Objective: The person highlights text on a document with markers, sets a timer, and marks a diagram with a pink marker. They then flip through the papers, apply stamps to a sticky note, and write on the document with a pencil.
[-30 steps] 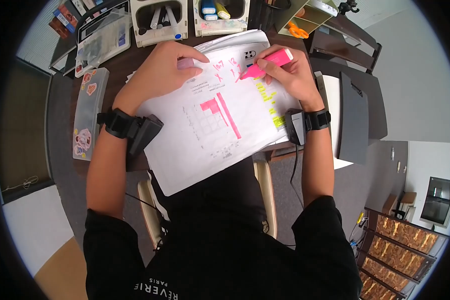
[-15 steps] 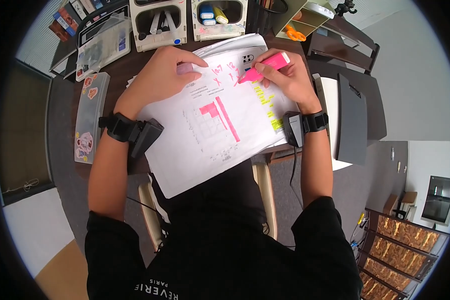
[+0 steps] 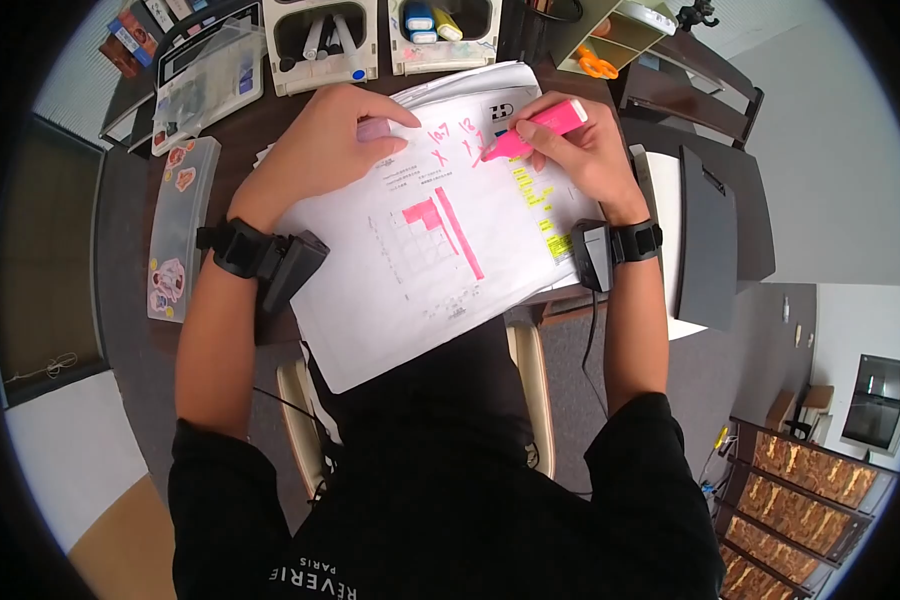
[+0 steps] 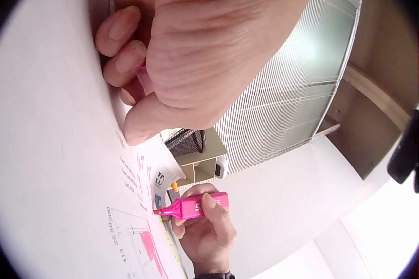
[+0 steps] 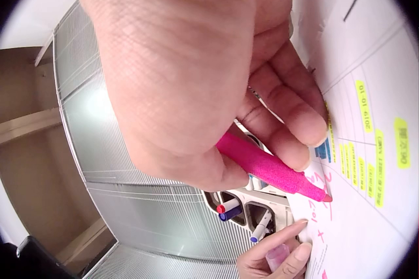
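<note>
My right hand (image 3: 590, 150) grips a pink highlighter (image 3: 555, 122), its tip right at the handwritten pink figures on a printed sheet (image 3: 360, 330). In the right wrist view, the highlighter's tapered pink front (image 5: 281, 173) slants down to the paper between thumb and fingers. My left hand (image 3: 315, 150) rests on the sheet's upper left part. A small translucent pink cap (image 5: 277, 257) is held in its curled fingers, mostly hidden in the left wrist view. The sheet bears a printed chart with pink-filled blocks and one long pink bar.
More papers with yellow highlighting (image 3: 530, 195) lie under the sheet. Pen holders with markers (image 3: 320, 40) and highlighters (image 3: 430, 22) stand at the back. A sticker-covered case (image 3: 182, 230) is at the left, orange scissors (image 3: 598, 65) at the back right, a dark device (image 3: 705, 235) at the right.
</note>
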The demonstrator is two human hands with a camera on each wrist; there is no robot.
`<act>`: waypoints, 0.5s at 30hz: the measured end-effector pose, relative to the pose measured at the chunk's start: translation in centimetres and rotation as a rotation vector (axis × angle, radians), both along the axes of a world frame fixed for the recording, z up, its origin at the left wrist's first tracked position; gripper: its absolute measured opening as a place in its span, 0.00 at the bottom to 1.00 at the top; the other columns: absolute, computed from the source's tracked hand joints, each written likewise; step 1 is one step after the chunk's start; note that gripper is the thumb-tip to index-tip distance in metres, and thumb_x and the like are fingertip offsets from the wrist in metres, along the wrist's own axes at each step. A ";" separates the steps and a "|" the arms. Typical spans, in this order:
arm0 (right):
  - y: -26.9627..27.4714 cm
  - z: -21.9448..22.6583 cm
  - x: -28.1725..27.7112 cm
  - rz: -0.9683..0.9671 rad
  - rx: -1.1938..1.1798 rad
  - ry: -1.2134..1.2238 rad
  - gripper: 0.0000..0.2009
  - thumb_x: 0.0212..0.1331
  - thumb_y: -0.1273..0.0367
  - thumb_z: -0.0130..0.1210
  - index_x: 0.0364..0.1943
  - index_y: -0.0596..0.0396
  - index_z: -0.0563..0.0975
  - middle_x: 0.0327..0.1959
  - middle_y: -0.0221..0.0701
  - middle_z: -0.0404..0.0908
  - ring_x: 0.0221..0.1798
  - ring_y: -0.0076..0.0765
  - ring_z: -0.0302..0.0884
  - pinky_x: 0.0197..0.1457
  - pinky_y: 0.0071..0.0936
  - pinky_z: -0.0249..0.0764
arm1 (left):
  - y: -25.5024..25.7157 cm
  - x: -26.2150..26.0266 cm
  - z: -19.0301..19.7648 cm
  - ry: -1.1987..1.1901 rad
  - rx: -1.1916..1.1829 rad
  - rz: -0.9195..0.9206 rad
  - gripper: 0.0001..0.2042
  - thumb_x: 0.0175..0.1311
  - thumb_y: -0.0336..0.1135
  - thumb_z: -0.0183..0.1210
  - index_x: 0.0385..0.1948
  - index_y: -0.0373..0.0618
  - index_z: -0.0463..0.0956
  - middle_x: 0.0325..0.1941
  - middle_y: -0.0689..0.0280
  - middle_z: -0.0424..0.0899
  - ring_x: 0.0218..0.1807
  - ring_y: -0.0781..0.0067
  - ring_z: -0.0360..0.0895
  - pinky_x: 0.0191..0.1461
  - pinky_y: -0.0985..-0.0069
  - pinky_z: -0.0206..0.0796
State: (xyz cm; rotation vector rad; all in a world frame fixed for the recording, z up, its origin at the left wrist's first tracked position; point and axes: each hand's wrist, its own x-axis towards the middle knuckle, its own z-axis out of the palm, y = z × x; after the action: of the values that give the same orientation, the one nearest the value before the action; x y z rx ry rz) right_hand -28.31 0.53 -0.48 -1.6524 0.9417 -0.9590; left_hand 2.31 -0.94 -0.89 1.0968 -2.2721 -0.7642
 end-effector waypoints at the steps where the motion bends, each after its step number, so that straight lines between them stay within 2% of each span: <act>1: 0.1 0.0 -0.1 -0.001 0.001 0.002 0.06 0.63 0.74 0.63 0.40 0.62 0.83 0.33 0.30 0.85 0.28 0.18 0.77 0.31 0.18 0.73 | 0.1 -0.1 -0.1 0.002 0.001 -0.001 0.11 0.60 0.25 0.66 0.44 0.39 0.85 0.38 0.60 0.88 0.37 0.76 0.80 0.45 0.76 0.72; 7: 0.1 0.2 0.1 -0.007 -0.010 -0.009 0.06 0.63 0.74 0.62 0.40 0.63 0.83 0.33 0.30 0.85 0.28 0.18 0.77 0.31 0.19 0.73 | 0.0 -0.2 0.1 0.009 0.076 0.032 0.11 0.59 0.25 0.66 0.44 0.39 0.85 0.38 0.59 0.87 0.38 0.75 0.80 0.45 0.76 0.73; 13: 0.2 0.1 0.0 -0.014 0.012 -0.013 0.05 0.63 0.75 0.63 0.39 0.63 0.83 0.33 0.30 0.85 0.27 0.19 0.77 0.32 0.19 0.73 | 0.2 -0.2 0.0 0.056 -0.022 -0.011 0.11 0.59 0.25 0.66 0.44 0.39 0.85 0.38 0.59 0.88 0.37 0.75 0.80 0.45 0.76 0.72; 15: 0.1 0.0 0.2 -0.017 0.014 -0.017 0.05 0.63 0.75 0.62 0.40 0.63 0.83 0.33 0.31 0.85 0.27 0.19 0.77 0.32 0.19 0.74 | 0.0 -0.1 0.0 0.013 0.104 0.042 0.11 0.59 0.25 0.66 0.44 0.40 0.85 0.37 0.59 0.87 0.37 0.74 0.80 0.45 0.76 0.72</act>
State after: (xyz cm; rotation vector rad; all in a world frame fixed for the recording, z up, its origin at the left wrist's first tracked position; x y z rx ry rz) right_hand -28.16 0.62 -0.44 -1.6246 0.9505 -0.9735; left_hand 2.19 -0.93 -0.93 1.1791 -2.2124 -0.8788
